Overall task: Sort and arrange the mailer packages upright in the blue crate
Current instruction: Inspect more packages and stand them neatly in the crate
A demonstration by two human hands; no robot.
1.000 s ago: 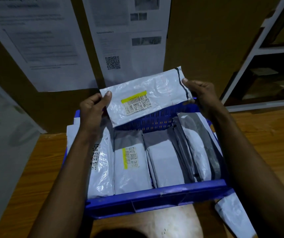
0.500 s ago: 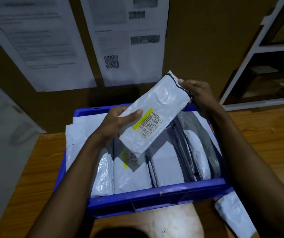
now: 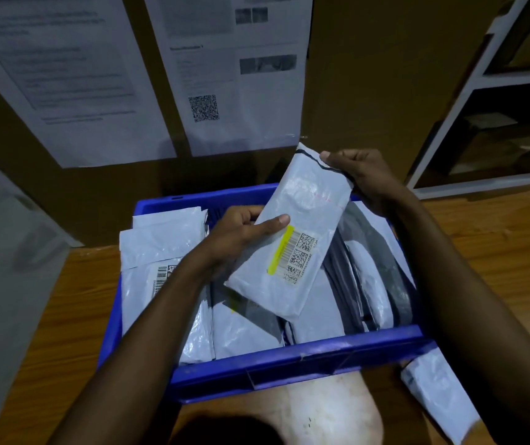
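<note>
A white mailer package (image 3: 302, 220) with a yellow-edged barcode label hangs tilted above the middle of the blue crate (image 3: 289, 364). My left hand (image 3: 241, 232) grips its left edge with the thumb on its face. My right hand (image 3: 363, 178) pinches its top end by the black seal strip. Several white and grey mailers (image 3: 161, 252) stand in rows inside the crate; my left forearm hides part of them. The lower tip of the held mailer reaches down among the standing ones.
One more white mailer (image 3: 440, 393) lies on the wooden table (image 3: 64, 316) right of the crate's front corner. Printed sheets (image 3: 231, 75) hang on the brown wall behind. A white shelf unit (image 3: 482, 101) stands at the right. A grey surface fills the left edge.
The held mailer has turned from lying level across the crate's back to nearly lengthwise and has come lower over the crate's middle. My left hand moved right and down with it.
</note>
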